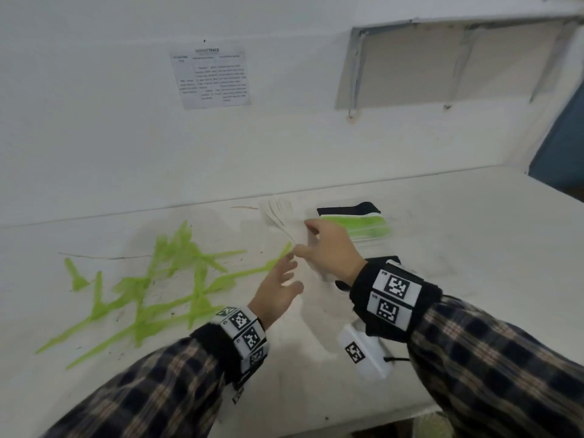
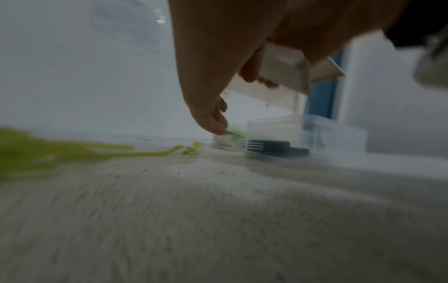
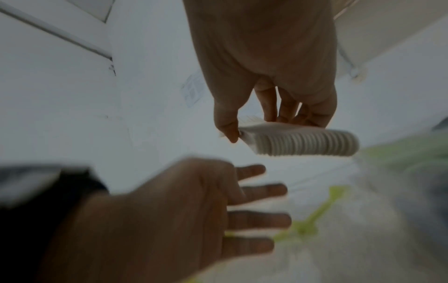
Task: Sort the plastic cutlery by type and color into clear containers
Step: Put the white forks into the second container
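Your right hand (image 1: 328,248) pinches a stack of white cutlery (image 3: 298,141) between thumb and fingers above the table (image 1: 458,222). Your left hand (image 1: 278,289) hovers at its 7 o'clock, fingers spread, holding nothing. Loose green cutlery (image 1: 151,289) lies at 9 o'clock; the clear containers (image 2: 308,136) sit at 1 o'clock.

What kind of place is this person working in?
Probably a plain indoor workstation set up for a sorting task: a bare white table against a white wall, a printed sheet taped above it, and loose green cutlery beside clear containers.
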The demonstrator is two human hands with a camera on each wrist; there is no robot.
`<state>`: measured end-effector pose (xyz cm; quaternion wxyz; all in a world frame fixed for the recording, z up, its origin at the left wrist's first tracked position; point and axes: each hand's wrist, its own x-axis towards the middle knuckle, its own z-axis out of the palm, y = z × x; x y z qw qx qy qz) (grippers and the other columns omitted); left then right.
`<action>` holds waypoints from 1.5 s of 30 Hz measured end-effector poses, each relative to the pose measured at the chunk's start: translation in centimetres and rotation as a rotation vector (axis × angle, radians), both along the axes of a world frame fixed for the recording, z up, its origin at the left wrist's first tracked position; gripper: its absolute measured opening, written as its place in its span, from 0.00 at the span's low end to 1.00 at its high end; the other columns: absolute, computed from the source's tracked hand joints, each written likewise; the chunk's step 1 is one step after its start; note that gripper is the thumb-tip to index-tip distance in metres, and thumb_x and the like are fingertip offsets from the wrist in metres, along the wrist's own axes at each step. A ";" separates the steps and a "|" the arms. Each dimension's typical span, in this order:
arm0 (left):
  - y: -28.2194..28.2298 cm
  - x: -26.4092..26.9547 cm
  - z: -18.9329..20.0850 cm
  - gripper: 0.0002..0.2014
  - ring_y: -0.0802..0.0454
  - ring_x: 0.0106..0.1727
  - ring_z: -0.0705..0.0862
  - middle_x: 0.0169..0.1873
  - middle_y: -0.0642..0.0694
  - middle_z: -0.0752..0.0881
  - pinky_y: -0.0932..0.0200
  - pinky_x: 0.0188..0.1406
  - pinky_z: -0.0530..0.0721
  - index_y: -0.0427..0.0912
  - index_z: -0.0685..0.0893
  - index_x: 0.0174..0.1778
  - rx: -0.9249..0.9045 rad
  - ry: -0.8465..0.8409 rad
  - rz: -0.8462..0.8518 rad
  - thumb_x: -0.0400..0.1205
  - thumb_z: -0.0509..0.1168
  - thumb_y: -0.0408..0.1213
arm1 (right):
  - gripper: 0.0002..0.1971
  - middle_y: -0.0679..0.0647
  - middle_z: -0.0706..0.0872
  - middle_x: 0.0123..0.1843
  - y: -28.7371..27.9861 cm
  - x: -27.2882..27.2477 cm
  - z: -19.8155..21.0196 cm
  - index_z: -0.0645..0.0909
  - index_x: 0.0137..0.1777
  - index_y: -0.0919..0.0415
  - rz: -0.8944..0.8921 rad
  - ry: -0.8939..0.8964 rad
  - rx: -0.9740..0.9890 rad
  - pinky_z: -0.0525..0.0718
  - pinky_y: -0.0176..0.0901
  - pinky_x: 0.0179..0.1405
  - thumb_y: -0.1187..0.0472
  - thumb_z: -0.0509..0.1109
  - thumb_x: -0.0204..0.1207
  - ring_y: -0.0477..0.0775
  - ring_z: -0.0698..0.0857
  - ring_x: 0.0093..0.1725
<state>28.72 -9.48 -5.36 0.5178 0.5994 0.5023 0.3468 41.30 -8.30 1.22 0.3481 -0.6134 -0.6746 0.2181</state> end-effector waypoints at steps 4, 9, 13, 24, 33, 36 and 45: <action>0.0 1.9 0.0 0.52 0.58 0.83 0.50 0.82 0.54 0.50 0.62 0.77 0.53 0.46 0.44 0.84 0.048 0.319 -0.241 0.74 0.73 0.50 | 0.21 0.52 0.85 0.54 0.0 4.8 2.4 0.82 0.60 0.62 0.012 -0.079 -0.017 0.75 0.31 0.49 0.61 0.75 0.66 0.51 0.81 0.56; 0.1 5.1 -0.2 0.63 0.59 0.83 0.42 0.83 0.54 0.40 0.61 0.81 0.47 0.44 0.35 0.83 0.030 0.382 -0.270 0.68 0.78 0.53 | 0.20 0.54 0.85 0.53 -1.4 10.6 2.4 0.84 0.60 0.62 0.048 -0.200 -0.126 0.69 0.28 0.40 0.67 0.74 0.66 0.52 0.81 0.54; 0.1 6.8 -1.0 0.69 0.59 0.82 0.54 0.81 0.54 0.54 0.64 0.79 0.55 0.44 0.41 0.83 0.097 0.297 -0.247 0.56 0.82 0.55 | 0.20 0.58 0.86 0.57 -2.0 13.2 0.7 0.84 0.61 0.63 0.129 -0.321 -0.251 0.69 0.29 0.39 0.68 0.74 0.67 0.56 0.82 0.57; 0.7 8.8 -2.0 0.72 0.57 0.83 0.45 0.83 0.47 0.41 0.74 0.69 0.50 0.37 0.31 0.81 0.036 0.346 -0.091 0.60 0.84 0.44 | 0.25 0.51 0.85 0.63 0.2 15.9 -1.3 0.80 0.68 0.54 0.357 -0.540 -0.467 0.72 0.33 0.56 0.65 0.72 0.69 0.51 0.81 0.63; 0.7 9.0 -1.7 0.68 0.55 0.81 0.58 0.82 0.47 0.55 0.71 0.69 0.59 0.39 0.28 0.80 -0.058 0.362 -0.097 0.66 0.81 0.43 | 0.23 0.49 0.85 0.63 1.8 15.7 -2.2 0.78 0.70 0.51 0.482 -0.664 -0.570 0.76 0.39 0.65 0.62 0.67 0.75 0.51 0.82 0.61; 0.5 9.0 -1.6 0.65 0.60 0.78 0.58 0.82 0.47 0.55 0.74 0.65 0.58 0.39 0.30 0.80 -0.066 0.340 -0.101 0.68 0.80 0.40 | 0.21 0.49 0.86 0.62 2.0 15.4 -2.9 0.79 0.69 0.49 0.499 -0.690 -0.563 0.76 0.38 0.64 0.61 0.65 0.75 0.50 0.82 0.59; 0.0 9.1 -1.2 0.61 0.67 0.67 0.57 0.81 0.46 0.57 0.83 0.55 0.56 0.39 0.29 0.80 -0.073 0.318 -0.128 0.72 0.77 0.37 | 0.24 0.40 0.83 0.43 2.4 15.5 -3.0 0.78 0.65 0.42 0.623 -0.616 -0.573 0.81 0.44 0.56 0.66 0.62 0.73 0.46 0.81 0.46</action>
